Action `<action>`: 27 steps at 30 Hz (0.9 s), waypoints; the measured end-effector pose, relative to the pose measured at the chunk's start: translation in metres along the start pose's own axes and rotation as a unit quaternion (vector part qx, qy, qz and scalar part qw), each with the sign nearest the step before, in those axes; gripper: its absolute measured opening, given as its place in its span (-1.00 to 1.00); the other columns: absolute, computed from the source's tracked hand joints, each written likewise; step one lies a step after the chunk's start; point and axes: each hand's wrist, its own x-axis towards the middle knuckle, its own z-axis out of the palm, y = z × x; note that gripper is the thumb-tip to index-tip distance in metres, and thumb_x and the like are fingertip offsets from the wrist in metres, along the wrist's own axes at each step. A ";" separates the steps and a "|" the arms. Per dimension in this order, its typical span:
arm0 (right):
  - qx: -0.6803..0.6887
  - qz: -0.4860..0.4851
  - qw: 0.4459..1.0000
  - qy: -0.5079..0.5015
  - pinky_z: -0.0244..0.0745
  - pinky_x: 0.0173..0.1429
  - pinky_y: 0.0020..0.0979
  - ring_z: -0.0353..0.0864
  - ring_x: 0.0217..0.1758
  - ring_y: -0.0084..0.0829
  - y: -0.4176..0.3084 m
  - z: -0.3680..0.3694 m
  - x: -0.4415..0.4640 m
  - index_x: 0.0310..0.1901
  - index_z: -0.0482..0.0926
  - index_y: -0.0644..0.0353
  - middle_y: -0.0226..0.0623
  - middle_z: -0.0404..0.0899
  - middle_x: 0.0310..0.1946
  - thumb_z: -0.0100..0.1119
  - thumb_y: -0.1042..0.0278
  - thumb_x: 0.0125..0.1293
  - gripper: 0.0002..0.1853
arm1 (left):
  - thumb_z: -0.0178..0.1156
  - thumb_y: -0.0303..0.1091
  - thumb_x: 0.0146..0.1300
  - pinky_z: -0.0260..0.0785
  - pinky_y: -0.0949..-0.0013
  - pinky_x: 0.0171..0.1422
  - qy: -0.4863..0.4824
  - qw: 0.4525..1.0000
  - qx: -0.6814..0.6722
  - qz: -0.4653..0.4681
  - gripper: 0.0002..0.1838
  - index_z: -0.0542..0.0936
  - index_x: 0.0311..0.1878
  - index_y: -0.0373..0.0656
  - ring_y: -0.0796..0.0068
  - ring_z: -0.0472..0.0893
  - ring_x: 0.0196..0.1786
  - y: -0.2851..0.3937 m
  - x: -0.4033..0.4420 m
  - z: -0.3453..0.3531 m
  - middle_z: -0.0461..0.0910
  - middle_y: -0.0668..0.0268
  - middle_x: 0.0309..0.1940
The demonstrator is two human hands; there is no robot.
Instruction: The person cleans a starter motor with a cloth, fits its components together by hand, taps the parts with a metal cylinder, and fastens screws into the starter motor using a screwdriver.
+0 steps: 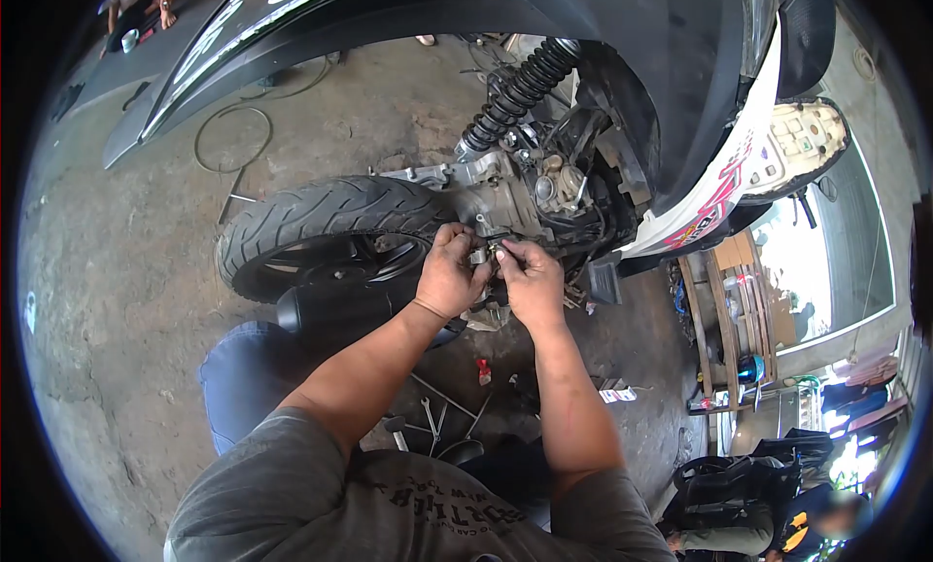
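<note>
Both hands are together at the lower side of a scooter's engine [505,197], just right of the rear wheel [335,212]. My left hand [451,275] has its fingers curled in a pinch against the engine area; what lies between them is hidden. Thumb and forefinger of my right hand [533,278] close on a small shiny metal part [494,251], too small to name. A black exhaust muffler [335,311] runs below the wheel, under my left forearm. Above the engine stands the black coil spring of the shock absorber [520,95].
Wrenches [434,418] and a small red item [484,371] lie on the concrete floor beneath my arms. A wire hoop [233,139] is at the left. Black body panels [389,13] overhang the top. Wooden shelves [724,319] stand right; other people are at two corners.
</note>
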 end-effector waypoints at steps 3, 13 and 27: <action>0.005 0.015 1.000 -0.003 0.56 -0.07 -0.42 0.68 -0.26 -0.35 0.002 -0.001 0.001 -0.09 0.71 0.28 -0.24 0.77 -0.23 0.30 0.45 0.27 -0.80 | 0.37 -0.50 0.00 0.48 0.29 0.00 0.001 1.000 -0.003 -0.007 -0.75 0.60 -0.20 -0.27 0.15 0.56 -0.11 -0.001 0.000 0.003 0.53 0.07 -0.04; 0.024 -0.057 0.998 -0.010 0.50 -0.15 -0.55 0.58 -0.33 -0.56 0.015 -0.001 -0.007 -0.05 0.66 0.34 -0.33 0.69 -0.28 0.25 0.59 0.31 -0.81 | 0.37 -0.50 -0.01 0.48 0.30 -0.01 0.008 0.999 -0.009 0.040 -0.71 0.62 -0.17 -0.27 0.17 0.55 -0.11 -0.007 0.000 0.002 0.49 0.07 -0.01; 0.069 -0.052 0.996 -0.015 0.52 0.06 -0.52 0.61 -0.12 -0.54 0.023 -0.009 -0.018 0.06 0.61 0.29 -0.26 0.70 -0.09 0.26 0.58 0.33 -0.73 | 0.33 -0.54 -0.01 0.47 0.31 0.01 -0.043 0.998 -0.017 0.037 -0.67 0.68 -0.09 -0.20 0.17 0.53 -0.07 0.008 0.001 -0.003 0.44 0.11 0.01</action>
